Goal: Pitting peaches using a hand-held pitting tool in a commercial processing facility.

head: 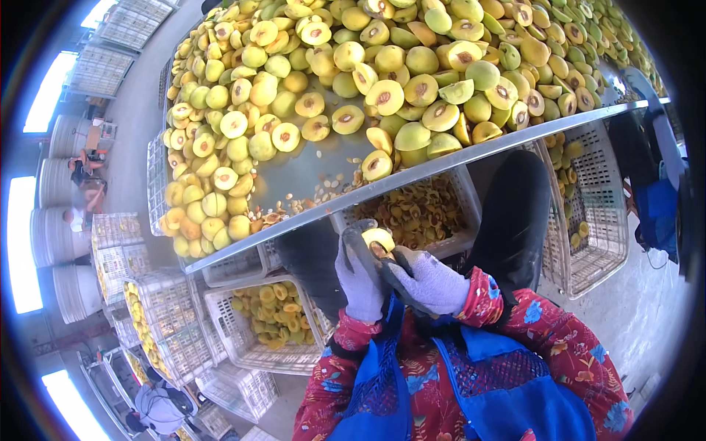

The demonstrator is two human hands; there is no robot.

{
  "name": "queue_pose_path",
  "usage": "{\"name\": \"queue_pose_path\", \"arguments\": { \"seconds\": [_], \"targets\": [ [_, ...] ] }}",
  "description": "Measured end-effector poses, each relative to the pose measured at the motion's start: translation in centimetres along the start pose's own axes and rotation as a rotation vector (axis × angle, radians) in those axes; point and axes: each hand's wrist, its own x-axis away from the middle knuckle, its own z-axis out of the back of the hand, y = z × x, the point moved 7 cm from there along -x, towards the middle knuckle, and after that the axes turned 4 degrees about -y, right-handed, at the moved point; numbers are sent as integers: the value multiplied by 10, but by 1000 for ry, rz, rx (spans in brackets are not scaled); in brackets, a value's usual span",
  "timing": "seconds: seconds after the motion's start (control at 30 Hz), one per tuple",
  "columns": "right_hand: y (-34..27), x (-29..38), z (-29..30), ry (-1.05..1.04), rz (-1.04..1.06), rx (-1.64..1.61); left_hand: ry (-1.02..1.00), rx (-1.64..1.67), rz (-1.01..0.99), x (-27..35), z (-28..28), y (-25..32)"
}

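My left hand (359,275), in a lilac glove with dark palm and fingers, holds a halved yellow stone fruit (378,239) between thumb and fingers. The fruit's cut face is turned towards me, with the brown pit cavity showing. My right hand (427,278), gloved the same way, is curled up against the lower side of this half. Whether it grips the fruit or a small tool is hidden by the fingers. Both hands are above my lap, just short of the metal table's raised rim (408,179).
Many halved fruits (386,97) are heaped on the table, with loose kernels (325,190) near its rim. Below stand a crate of brown-yellow scraps (419,212), a crate of fruit halves (276,314) and another crate (593,220). Stacked crates (171,325) stand left; a co-worker's sleeve (667,146) shows right.
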Motion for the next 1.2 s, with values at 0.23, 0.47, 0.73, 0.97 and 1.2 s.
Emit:
{"name": "queue_pose_path", "arguments": {
  "seconds": [0.23,0.47,0.73,0.97,1.2],
  "targets": [
    [-18,8,3,254,356,359,16,237,87,7,-3,-2],
    [26,6,-27,-553,-376,-1255,-153,-291,-220,3,-6,-6],
    [7,7,3,-719,-133,-1719,32,-422,98,13,122,-9],
    [28,-4,9,-581,-292,-1337,-82,-1208,-90,-116,147,32],
    [7,-7,21,-185,-241,-686,-243,-1388,-290,-254,48,-23]
  ]
}}
